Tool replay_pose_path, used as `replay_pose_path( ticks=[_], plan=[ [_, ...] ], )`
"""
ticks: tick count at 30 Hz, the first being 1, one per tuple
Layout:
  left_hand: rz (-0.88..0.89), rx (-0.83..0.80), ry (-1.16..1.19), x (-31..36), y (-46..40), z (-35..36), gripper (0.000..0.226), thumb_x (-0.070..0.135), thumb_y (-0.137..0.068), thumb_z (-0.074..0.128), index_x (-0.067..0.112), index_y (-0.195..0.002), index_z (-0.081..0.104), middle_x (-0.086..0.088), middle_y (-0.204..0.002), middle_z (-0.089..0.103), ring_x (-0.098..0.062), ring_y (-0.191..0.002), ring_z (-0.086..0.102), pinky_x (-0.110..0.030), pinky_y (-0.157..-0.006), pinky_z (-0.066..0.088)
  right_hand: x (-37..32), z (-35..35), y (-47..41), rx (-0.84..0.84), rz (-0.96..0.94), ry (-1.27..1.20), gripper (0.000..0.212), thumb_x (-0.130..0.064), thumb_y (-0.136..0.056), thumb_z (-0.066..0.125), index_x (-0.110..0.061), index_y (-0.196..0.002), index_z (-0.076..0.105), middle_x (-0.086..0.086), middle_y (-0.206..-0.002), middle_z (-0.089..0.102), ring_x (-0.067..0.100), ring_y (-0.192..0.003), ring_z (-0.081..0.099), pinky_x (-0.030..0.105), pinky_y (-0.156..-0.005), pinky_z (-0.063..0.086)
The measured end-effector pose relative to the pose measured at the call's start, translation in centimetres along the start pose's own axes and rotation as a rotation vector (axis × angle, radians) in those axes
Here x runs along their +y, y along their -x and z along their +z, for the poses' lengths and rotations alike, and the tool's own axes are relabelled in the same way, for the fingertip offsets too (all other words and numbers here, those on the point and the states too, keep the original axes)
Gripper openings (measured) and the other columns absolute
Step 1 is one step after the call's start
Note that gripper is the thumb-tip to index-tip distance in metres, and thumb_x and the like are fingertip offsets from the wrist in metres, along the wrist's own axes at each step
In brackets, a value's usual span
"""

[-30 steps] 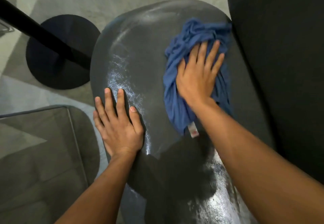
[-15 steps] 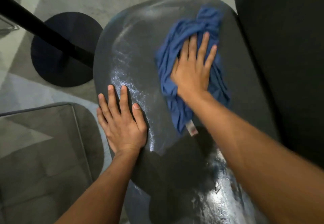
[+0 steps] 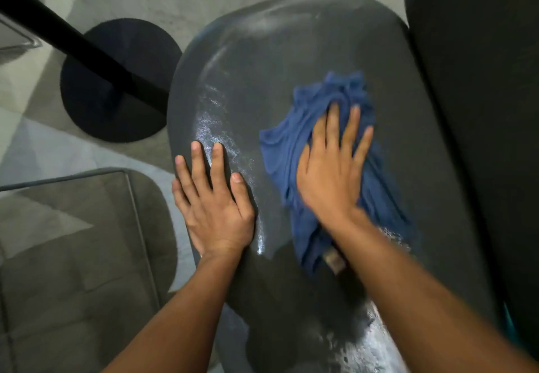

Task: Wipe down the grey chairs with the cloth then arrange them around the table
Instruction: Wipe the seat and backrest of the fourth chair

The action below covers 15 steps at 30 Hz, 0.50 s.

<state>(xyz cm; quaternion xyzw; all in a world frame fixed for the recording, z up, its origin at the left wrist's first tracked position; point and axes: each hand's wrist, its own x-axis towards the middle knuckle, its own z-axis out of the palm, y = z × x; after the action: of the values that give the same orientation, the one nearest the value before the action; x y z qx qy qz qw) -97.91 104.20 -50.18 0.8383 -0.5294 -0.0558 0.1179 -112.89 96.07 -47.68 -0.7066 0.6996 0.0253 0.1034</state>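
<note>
Pressing blue cloth [image 3: 294,151] flat on grey chair seat [image 3: 291,60]: right hand [image 3: 329,180], fingers straight | left hand [image 3: 214,200] flat on seat, beside cloth

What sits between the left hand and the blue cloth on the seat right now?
Nothing but bare grey chair seat with a shiny streak, between the left hand and the blue cloth, in the head view.

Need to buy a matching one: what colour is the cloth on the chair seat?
Blue, seen in the head view: the cloth lies under the right hand.
</note>
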Motion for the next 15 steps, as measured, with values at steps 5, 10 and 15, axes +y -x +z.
replay_pose_path(
  ticks=[5, 10, 15],
  plan=[
    [0.003, 0.001, -0.002, 0.0, -0.2, 0.2, 0.059, 0.041, -0.105, 0.033, 0.029, -0.162, 0.023, -0.001, -0.172, 0.011, -0.028, -0.159, 0.005, -0.055, -0.126, 0.011, -3.0, -1.2, -8.7, 0.111, 0.004, 0.01, 0.067, -0.037, -0.101, 0.012, -0.007, -0.161, 0.013, 0.012, -0.17, 0.008, 0.041, -0.155, 0.003, 0.063, -0.122, 0.006],
    [0.005, -0.015, 0.098, -0.1, -0.3, -0.5, 0.055, 0.039, -0.106, 0.029, 0.029, -0.16, 0.03, -0.001, -0.171, 0.015, -0.026, -0.159, 0.005, -0.053, -0.127, 0.008, -1.1, 1.5, 3.4, 0.041, -0.286, 0.022, 0.063, -0.037, -0.104, 0.023, -0.012, -0.162, 0.015, 0.005, -0.17, 0.013, 0.033, -0.157, -0.002, 0.058, -0.125, 0.006],
    [0.003, -0.017, 0.273, -0.1, -0.2, -1.4, 0.053, 0.038, -0.104, 0.03, 0.027, -0.154, 0.043, 0.002, -0.169, 0.024, -0.023, -0.158, 0.009, -0.051, -0.127, 0.008, 1.9, 2.3, 14.0, -0.048, -0.278, -0.01, 0.059, -0.038, -0.105, 0.026, -0.016, -0.16, 0.028, 0.001, -0.167, 0.025, 0.03, -0.157, 0.006, 0.056, -0.125, 0.012]
  ],
)
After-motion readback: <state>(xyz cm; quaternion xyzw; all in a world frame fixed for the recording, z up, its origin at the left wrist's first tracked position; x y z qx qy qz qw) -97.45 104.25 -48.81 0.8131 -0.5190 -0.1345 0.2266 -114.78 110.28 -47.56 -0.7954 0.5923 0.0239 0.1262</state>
